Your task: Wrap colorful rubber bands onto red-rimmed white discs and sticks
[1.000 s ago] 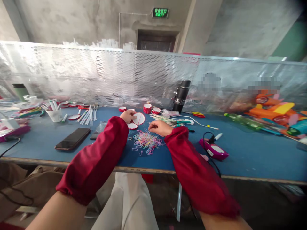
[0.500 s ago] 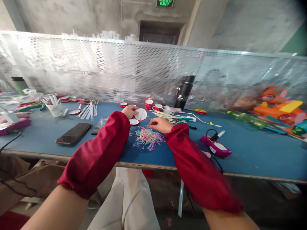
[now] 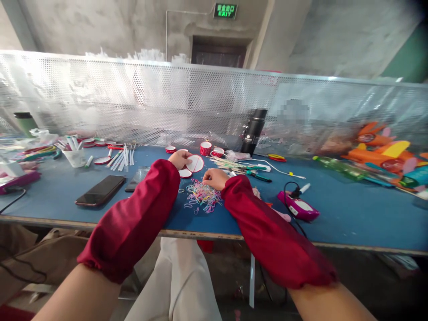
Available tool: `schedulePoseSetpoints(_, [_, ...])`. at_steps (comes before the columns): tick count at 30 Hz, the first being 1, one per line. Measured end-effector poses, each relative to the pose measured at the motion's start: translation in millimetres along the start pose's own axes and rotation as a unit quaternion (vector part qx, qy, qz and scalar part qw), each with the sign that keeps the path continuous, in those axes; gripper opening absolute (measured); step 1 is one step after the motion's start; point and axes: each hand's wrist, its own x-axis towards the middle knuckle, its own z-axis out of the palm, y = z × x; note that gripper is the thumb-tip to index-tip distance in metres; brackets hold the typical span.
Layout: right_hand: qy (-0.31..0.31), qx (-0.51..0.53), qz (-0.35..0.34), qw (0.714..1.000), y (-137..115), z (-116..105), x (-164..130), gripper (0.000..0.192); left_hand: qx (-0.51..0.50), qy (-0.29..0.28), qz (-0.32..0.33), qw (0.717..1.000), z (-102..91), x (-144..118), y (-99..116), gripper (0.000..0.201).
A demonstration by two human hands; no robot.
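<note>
My left hand (image 3: 179,158) pinches the edge of a white disc with a red rim (image 3: 195,163), tilted up so its face shows a thin red line. Another white round piece with a red edge (image 3: 185,173) lies just below it on the blue table. My right hand (image 3: 216,178) is at the far edge of a loose pile of small pastel clips (image 3: 203,196), fingers curled and tips together. Whatever sits between those fingertips is too small to make out. Dark red sleeves cover both my forearms.
A phone (image 3: 100,190) lies at left, near a cup of markers (image 3: 74,157). Behind my hands stand red-and-white rolls (image 3: 205,148), pliers (image 3: 257,174) and a black flask (image 3: 254,131). At right are a purple device with a cord (image 3: 298,207) and orange toy planes (image 3: 377,154).
My right hand has moved slightly left and down, closer to the clips. The left hand still holds the disc. The whole view has shifted a little.
</note>
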Motion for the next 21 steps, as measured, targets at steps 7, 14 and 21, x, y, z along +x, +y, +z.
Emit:
schedulePoseSetpoints(7, [0.075, 0.006, 0.019, 0.997, 0, -3, 0, 0.01, 0.058, 0.061, -0.007, 0.996, 1.3, -3, 2, 0.04])
schedulePoseSetpoints(14, [0.003, 0.009, -0.002, 1.0, -1, 0, -2, 0.007, 0.069, 0.067, 0.004, 0.995, 0.9, 2, -4, 0.037])
schedulePoseSetpoints(21, [0.033, 0.038, 0.002, 0.999, -2, -9, -4, 0.01, 0.05, 0.061, 0.025, 0.997, 0.5, 2, -8, 0.039])
